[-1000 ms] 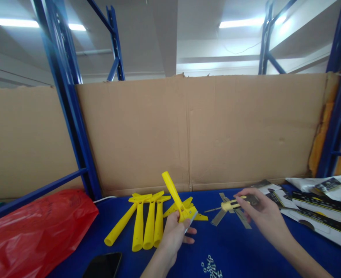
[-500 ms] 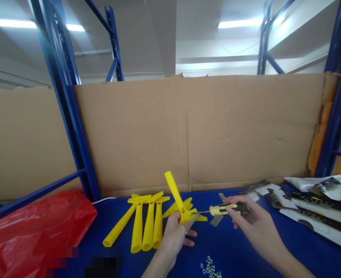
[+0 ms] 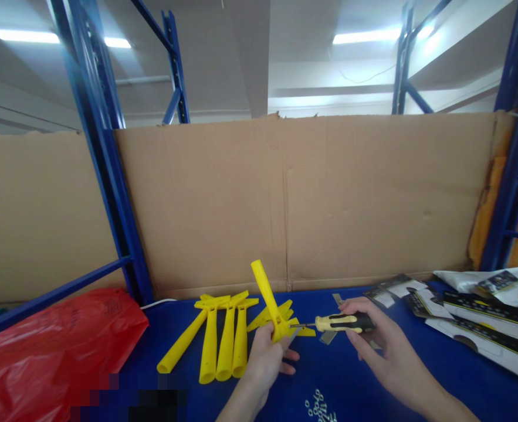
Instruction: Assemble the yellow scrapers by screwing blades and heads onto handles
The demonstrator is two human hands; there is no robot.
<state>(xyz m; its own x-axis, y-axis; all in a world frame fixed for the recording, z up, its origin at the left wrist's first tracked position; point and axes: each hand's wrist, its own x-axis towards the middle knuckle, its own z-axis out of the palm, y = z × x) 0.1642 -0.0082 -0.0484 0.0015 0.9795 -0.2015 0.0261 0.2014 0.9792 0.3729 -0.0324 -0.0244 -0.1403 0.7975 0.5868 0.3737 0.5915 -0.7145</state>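
Observation:
My left hand [image 3: 265, 357] is closed around the head end of a yellow plastic scraper [image 3: 264, 287], whose tubular handle slants up and to the left. A thin metal blade [image 3: 293, 336] shows at its head, by my fingers. My right hand [image 3: 382, 340] grips a screwdriver [image 3: 340, 322] with a cream and black handle, held nearly level. The screwdriver's shaft points left, and its tip meets the head of the scraper, at what looks like a screw. Loose metal blades [image 3: 328, 337] lie under and behind the screwdriver.
Several more yellow scrapers [image 3: 224, 343] lie on the blue tabletop [image 3: 355, 392] to the left. Small screws and nuts [image 3: 317, 407] are scattered near the front. Black-and-white packaging cards [image 3: 483, 340] cover the right side. A red plastic bag [image 3: 56, 346] is far left; a cardboard wall [image 3: 206, 205] stands behind.
The screwdriver's handle has shifted slightly left and turned, and my right-hand fingers have changed their hold on it. My left hand and the scraper stay nearly still.

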